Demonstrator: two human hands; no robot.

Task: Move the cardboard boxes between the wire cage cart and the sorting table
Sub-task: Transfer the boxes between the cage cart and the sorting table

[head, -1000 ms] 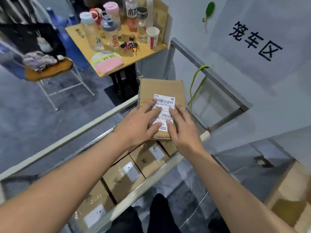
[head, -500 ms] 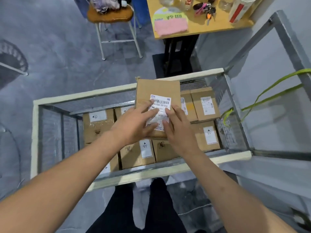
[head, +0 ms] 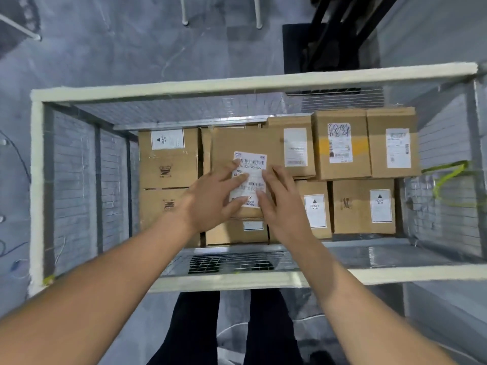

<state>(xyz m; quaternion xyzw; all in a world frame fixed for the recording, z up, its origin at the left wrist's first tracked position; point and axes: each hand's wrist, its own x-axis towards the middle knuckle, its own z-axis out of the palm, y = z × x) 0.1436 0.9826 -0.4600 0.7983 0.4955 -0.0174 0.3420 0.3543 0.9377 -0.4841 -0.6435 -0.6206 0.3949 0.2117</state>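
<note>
I look straight down into the wire cage cart [head: 237, 84], whose rim is padded in white. A cardboard box [head: 245, 143] with a white barcode label sits low inside it, level with the upper layer of boxes. My left hand [head: 210, 198] and my right hand [head: 282, 206] grip its near edge, fingers spread over the label and thumbs hidden below. Several labelled boxes fill the cart around it: one on the left [head: 168, 156], three along the back right [head: 341, 143], and lower ones at the front right [head: 363, 206].
The cart's left part [head: 76, 180] holds no boxes. A green strap [head: 448, 175] hangs on the right mesh wall. A black table base [head: 329, 35] and white chair legs [head: 184, 11] stand on the grey floor beyond the cart. My legs [head: 237, 325] touch the near rim.
The box has gone down from above the cart's rim into the cart among the other boxes. My view has tilted downward, so the yellow table and chair seat have left the frame.
</note>
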